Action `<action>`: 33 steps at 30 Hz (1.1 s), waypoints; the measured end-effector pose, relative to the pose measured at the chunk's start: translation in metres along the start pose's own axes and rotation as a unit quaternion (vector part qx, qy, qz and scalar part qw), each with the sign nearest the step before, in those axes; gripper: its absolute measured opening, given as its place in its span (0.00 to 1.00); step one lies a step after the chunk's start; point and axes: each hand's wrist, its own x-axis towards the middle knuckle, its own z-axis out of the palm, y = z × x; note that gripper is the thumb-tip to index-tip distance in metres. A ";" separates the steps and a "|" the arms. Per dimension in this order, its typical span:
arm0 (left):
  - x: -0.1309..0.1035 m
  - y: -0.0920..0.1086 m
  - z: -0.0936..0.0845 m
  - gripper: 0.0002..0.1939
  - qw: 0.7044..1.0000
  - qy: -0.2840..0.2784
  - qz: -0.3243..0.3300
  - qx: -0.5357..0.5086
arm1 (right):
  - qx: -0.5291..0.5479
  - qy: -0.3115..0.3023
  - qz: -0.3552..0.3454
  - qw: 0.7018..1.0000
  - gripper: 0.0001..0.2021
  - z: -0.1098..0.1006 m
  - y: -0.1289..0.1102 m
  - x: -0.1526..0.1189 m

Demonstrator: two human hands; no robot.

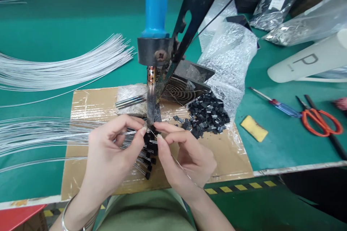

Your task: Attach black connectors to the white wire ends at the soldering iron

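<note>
Your left hand [114, 155] is closed to a thumb-and-forefinger pinch on 1 white wire [130, 132], its end at the iron tip [151, 112]; contact cannot be confirmed. Your right hand [187, 151], likewise pinched, grips 1 thin strand [154, 135] angled toward that end. Black chips [208, 113] lie beyond your right hand.

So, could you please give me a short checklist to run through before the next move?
1. Iron secured: ok, the soldering iron sits in a black clamp, tip down.
2. Wires in hand: ok, the left hand pinches a white wire, the right hand a thin wire.
3. Fingers well away from the tip: not ok, both hands' fingertips are very close.
4. Iron hot: cannot tell.
5. Sharp tools aside: ok, screwdriver and scissors lie apart from both hands.
</note>
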 end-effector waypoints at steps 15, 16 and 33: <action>-0.003 0.000 -0.002 0.06 1.000 -0.001 -0.002 0.018 | -0.029 0.011 -0.027 0.999 0.10 0.003 0.004 -0.004; -0.003 0.001 -0.002 0.07 1.000 -0.001 0.000 0.021 | -0.033 0.011 -0.028 0.999 0.10 0.003 0.004 -0.004; -0.004 -0.002 -0.001 0.07 1.000 0.000 0.016 0.025 | -0.056 0.026 -0.081 0.995 0.10 0.005 0.005 -0.001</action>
